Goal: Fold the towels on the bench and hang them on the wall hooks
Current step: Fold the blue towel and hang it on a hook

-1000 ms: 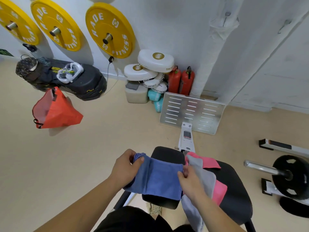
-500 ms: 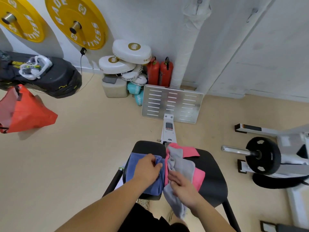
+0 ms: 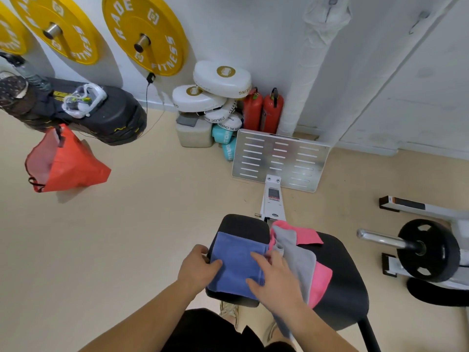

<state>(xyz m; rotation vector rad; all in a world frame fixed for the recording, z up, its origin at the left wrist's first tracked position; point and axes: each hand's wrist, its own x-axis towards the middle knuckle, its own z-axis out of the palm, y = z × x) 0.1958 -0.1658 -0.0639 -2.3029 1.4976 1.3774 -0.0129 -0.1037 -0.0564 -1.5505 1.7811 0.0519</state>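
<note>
A folded blue towel (image 3: 236, 260) lies flat on the left pad of the black bench (image 3: 340, 280). My left hand (image 3: 196, 269) grips its left edge, thumb on top of the cloth. My right hand (image 3: 275, 278) rests flat on the towel's right side, fingers spread. To the right, a grey towel (image 3: 299, 257) lies crumpled over a pink towel (image 3: 321, 278) on the bench seat; the grey one hangs off the near edge. Two wall hooks (image 3: 420, 16) show high on the white wall.
Yellow weight plates (image 3: 144, 34) hang on the wall at left. A black bag (image 3: 101, 115) and red sack (image 3: 66, 163) sit on the left. White pads (image 3: 220, 80), red extinguishers (image 3: 264, 110) and a metal footplate (image 3: 279, 158) stand ahead. A barbell (image 3: 426, 252) lies right.
The blue towel, held up between both hands a second ago, now lies folded flat on the bench. My right hand moved from the grey towel onto the blue one.
</note>
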